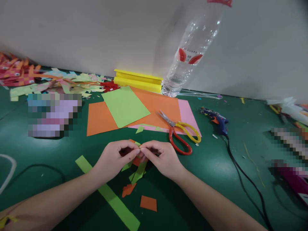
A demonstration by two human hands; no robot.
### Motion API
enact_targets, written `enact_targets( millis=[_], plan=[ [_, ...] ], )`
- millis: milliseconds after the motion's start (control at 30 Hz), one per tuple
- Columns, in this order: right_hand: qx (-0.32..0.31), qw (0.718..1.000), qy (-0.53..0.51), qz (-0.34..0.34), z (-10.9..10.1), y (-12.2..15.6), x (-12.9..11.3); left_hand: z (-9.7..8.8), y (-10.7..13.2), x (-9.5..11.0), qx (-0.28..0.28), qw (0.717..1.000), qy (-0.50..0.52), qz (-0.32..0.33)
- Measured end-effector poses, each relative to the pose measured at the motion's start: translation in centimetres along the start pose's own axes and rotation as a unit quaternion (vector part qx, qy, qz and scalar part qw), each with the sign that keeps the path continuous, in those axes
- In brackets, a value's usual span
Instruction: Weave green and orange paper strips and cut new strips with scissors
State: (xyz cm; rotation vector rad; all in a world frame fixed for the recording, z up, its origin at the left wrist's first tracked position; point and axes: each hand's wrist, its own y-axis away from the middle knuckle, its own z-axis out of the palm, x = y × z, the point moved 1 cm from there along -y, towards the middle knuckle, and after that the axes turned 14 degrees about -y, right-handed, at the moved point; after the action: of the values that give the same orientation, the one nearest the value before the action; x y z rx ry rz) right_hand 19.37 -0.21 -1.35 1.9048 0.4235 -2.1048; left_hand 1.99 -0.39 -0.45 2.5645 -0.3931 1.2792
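Fingertips meeting at the middle, my left hand (115,157) and my right hand (162,157) both pinch a small folded piece of green and orange paper strips (139,173). Its green ends hang down below my fingers, and much of it is hidden behind them. Just under it lie an orange paper scrap (128,190) and an orange paper rectangle (148,203). A long green paper strip (115,202) runs diagonally beneath my left forearm. Beyond my right hand, scissors (172,123) with one red and one yellow handle lie partly spread.
Green (126,107), orange (96,120) and pink paper (189,112) sheets overlap behind my hands. A yellow folded strip (137,81) and a leaning water bottle (187,57) stand by the wall. A corded glue gun (216,120) lies right; paper scraps (72,84) are heaped left.
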Motion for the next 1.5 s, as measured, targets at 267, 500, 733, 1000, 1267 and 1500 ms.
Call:
enact_targets(
  millis=[267,500,733,1000,1267,1500],
  plan=[
    [-0.005,1.0,-0.023,0.01,-0.12,-0.09,0.14,0.02,-0.05,-0.06,0.01,1.0,-0.002,-0.001],
    [-0.012,0.999,0.035,0.01,0.01,-0.16,0.05,0.07,-0.13,-0.02,0.015,1.0,-0.013,0.008],
    [-0.009,0.996,0.092,-0.014,0.1,0.06,0.32,0.13,-0.1,0.0,0.018,1.0,-0.013,0.005],
    [-0.006,0.993,0.111,-0.027,0.09,-0.01,0.14,0.14,-0.03,-0.06,0.021,1.0,-0.017,-0.007],
    [-0.016,0.992,0.125,-0.018,0.16,0.05,-0.01,0.21,0.07,0.1,0.014,1.0,0.012,-0.012],
    [-0.021,0.995,0.098,-0.02,0.01,0.0,-0.02,0.23,0.1,0.0,0.018,1.0,0.007,-0.009]
  ],
)
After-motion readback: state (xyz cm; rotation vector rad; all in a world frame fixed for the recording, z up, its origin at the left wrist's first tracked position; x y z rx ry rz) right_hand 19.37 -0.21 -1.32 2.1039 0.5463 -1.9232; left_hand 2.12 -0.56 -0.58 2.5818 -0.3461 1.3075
